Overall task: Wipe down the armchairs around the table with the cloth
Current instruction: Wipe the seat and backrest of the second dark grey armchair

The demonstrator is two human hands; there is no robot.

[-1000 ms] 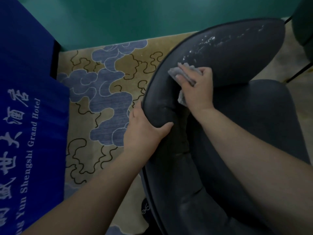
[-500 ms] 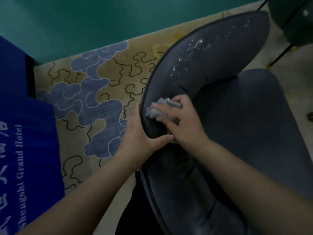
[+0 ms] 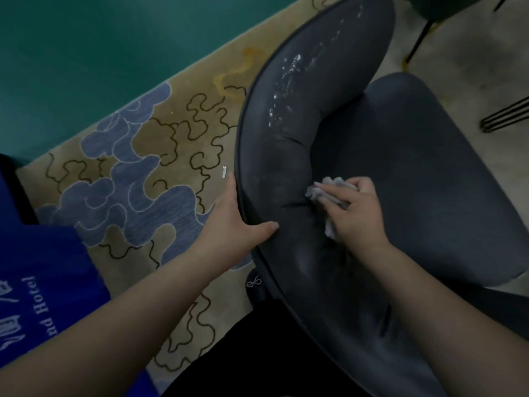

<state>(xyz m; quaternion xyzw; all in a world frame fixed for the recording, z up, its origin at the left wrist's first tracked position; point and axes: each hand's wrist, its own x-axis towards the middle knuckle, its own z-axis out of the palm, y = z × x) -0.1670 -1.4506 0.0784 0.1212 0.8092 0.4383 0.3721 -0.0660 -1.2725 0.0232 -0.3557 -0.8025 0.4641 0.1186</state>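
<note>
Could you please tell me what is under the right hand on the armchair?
A crumpled grey cloth lies under the right hand, pressed against the armchair where backrest meets seat. Its edges stick out past the fingers; the middle of it, and the upholstery beneath, are covered.

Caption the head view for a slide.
Right hand presses a grey cloth into the dark armchair backrest crease while left hand grips its rim.

Dark armchair (image 3: 286,144), crumpled grey cloth (image 3: 323,193) on backrest
</note>
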